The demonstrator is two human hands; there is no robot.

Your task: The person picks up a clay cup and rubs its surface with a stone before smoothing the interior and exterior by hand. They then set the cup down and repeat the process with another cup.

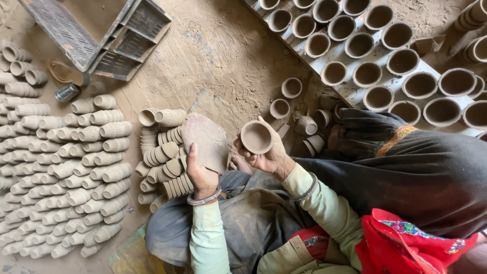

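While the right hand (266, 155) holds a small clay cup (256, 137) up with its mouth facing the camera, the fingers are curled around the cup's rim and side — a proper grip, thumb on the near edge. The cup sits above the person's lap, roughly in the middle of the view. The left hand (200, 172) is closed on the lower edge of a flat, rough clay slab (205, 139), which stands tilted just to the left of the cup, not touching it as far as I can tell. Both wrists wear metal bangles over pale green sleeves.

Just beside the slab on the left are short stacks of nested cups (165, 162) lying on their sides, and further left a big pile of stacked cups (66, 172) covers the dirt floor (223, 56). Up top right, a board (350, 91) carries rows of upright open cups, with a few loose ones (291, 87) on the ground near it. Dark metal crates (116, 38) sit at the top left.
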